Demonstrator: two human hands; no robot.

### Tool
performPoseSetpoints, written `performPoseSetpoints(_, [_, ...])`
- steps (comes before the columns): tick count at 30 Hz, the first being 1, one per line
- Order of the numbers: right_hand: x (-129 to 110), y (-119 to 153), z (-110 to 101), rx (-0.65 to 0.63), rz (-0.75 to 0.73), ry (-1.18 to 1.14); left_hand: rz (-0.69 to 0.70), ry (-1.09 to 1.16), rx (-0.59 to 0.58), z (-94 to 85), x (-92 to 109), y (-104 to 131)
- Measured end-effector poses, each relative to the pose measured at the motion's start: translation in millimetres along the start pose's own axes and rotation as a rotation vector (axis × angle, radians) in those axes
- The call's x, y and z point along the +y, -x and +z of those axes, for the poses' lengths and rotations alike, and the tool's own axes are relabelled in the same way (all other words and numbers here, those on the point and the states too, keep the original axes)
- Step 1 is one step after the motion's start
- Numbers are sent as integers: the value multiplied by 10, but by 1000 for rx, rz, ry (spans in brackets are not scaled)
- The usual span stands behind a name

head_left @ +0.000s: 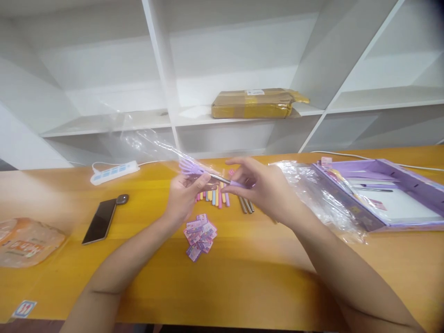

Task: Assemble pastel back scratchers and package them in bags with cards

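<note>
Purple-ended metal rod (219,178) is held above the tabletop (249,291), left hand (182,194) pinching near its ten-o'clock end, right hand (268,187) pinching towards four o'clock, probably to steady it; whether clear plastic (156,145) wraps it, I cannot tell.

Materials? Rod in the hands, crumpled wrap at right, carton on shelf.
Rod: likely metal, polished; silvery with bright highlights. Its purple pronged end: probably plastic, evenly coloured.
Crumpled wrap: clear plastic film, glossy; transparent, creased glints.
Carton: probably cardboard, matte brown; shiny yellow tape over it.
</note>
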State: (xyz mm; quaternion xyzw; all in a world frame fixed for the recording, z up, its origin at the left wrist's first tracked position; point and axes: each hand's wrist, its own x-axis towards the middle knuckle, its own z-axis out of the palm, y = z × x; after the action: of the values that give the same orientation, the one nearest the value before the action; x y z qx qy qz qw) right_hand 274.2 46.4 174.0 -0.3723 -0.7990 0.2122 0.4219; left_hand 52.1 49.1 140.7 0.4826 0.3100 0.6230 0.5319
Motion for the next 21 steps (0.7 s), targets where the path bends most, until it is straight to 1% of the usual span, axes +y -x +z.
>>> performPoseSetpoints(2, [-17,4,-84,-107,81,58,41,19,74,-4,45,-28])
performPoseSetpoints(4, [-10,14,-220,-242,142,165,90,37,130,-30,109,-70])
performPoseSetpoints(6, [18,30,-369,-349,135,267,134,57,153,-72,174,-114])
performPoseSetpoints(8, [51,50,-484,-398,97,310,166,73,157,-114,223,-145])
performPoseSetpoints(10, [70,68,-539,-408,65,305,172,75,149,-137,245,-155])
performPoseSetpoints(12, [68,78,-536,-404,41,305,160,68,131,-138,239,-145])
performPoseSetpoints(15, [39,71,-479,-383,2,313,120,56,98,-114,195,-113])
performPoseSetpoints(18, [11,49,-419,-355,-28,272,71,38,71,-81,146,-84])
performPoseSetpoints(21, [-6,34,-349,-303,-75,235,21,10,39,-47,108,-52])
